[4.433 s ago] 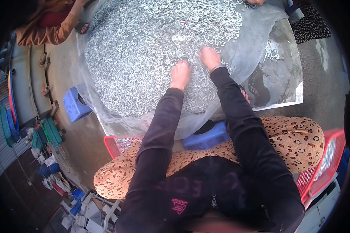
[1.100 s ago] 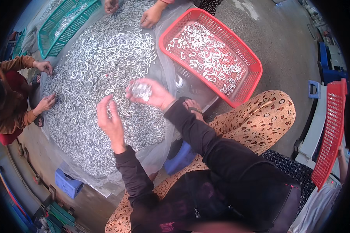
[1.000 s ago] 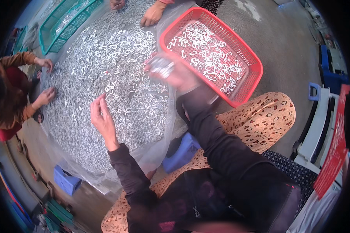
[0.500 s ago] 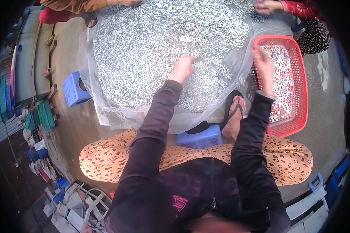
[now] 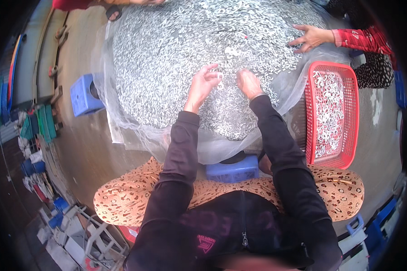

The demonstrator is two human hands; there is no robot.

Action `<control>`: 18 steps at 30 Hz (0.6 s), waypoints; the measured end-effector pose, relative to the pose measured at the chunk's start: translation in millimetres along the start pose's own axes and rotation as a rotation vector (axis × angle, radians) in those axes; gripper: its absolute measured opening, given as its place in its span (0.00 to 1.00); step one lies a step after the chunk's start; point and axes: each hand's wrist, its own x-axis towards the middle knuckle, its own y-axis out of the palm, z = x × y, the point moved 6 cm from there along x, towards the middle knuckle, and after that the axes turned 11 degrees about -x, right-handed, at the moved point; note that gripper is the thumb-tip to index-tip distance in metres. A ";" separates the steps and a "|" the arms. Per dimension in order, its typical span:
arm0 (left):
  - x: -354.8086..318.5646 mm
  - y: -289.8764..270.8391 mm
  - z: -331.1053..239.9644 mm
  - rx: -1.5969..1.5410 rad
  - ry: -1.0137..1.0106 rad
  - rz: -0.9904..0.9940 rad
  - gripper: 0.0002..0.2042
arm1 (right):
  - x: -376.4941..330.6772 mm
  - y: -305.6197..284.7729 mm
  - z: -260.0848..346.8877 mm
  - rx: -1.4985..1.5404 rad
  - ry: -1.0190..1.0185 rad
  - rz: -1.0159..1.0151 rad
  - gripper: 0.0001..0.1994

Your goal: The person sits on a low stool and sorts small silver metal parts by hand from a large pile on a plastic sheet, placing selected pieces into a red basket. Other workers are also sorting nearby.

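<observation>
A broad pile of small silvery-white slivers, fish-like in shape, (image 5: 167,58) covers a translucent sheet (image 5: 203,151) before me. Over its near middle my left hand (image 5: 202,86) is raised, thumb and fingertips closing around a small white curled piece (image 5: 220,76). Just to its right, my right hand (image 5: 249,83) points down onto the pile with its fingers drawn together; whatever they grip is hidden. A red plastic basket (image 5: 310,113) at my right contains many white curled pieces (image 5: 329,108).
At the far right a co-worker's hand (image 5: 309,38) in a red sleeve spreads over the pile; another person's hand (image 5: 147,2) shows at the top edge. Blue plastic stools (image 5: 83,95) stand left of the sheet and between my legs. Crates and clutter line the left side.
My right hand has moved left from the red basket onto the pile, beside my left hand. The left hand has shifted slightly left. The red-sleeved co-worker's hand reaches farther in, fingers spread.
</observation>
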 end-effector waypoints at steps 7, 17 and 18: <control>-16.8 -15.4 10.2 -0.836 -0.091 -0.016 0.21 | -42.3 -15.6 5.6 1.361 0.321 0.112 0.16; 27.5 5.7 -1.8 -0.667 -0.195 -0.013 0.14 | -46.0 -66.7 -27.1 1.897 0.407 0.123 0.13; 38.6 11.1 -7.1 -0.564 -0.173 -0.001 0.13 | -40.0 -72.1 -32.5 1.894 0.396 0.109 0.12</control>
